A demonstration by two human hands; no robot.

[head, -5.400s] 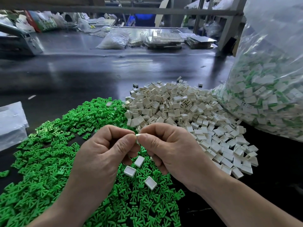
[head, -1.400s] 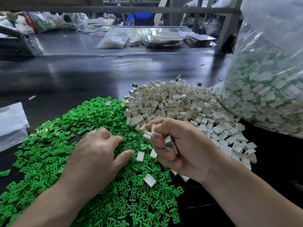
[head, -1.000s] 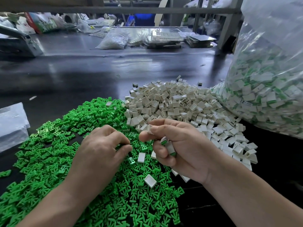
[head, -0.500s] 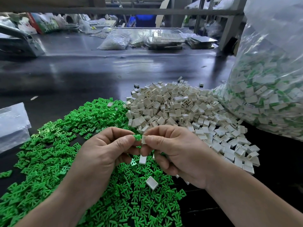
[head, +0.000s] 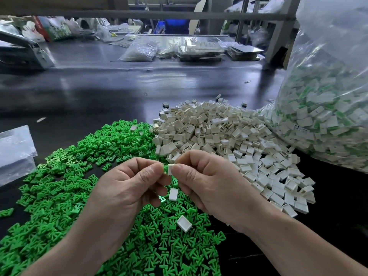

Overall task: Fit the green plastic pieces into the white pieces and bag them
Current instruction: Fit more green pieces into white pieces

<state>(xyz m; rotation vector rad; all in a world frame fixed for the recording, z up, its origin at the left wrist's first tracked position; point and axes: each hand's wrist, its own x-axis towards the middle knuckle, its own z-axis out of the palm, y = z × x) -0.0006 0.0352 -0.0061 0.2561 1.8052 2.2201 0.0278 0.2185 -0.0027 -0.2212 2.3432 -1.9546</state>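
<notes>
Both hands are up over the near edge of the worktop, fingertips meeting. My left hand pinches one green piece and my right hand pinches one white piece. The two parts touch, green to the left of white.

The join axis runs left-right, straight between the thumbs, so I judge the fit is a push along that line. I can't tell how deep the green already sits (thumbs cover most of it).

The big clear bag stands at the right edge, so the right hand is nearer for the drop.

Counts:
- In hand: 1 green, 1 white.
- Green pile, near-left: too many to count.
- White pile, centre-right, touching the bag: too many to count.
- Stray whites on the green: 3, at and.
- Bags: 1 big one, part-filled with assembled pieces, plus clear plastic at the left edge.
</notes>
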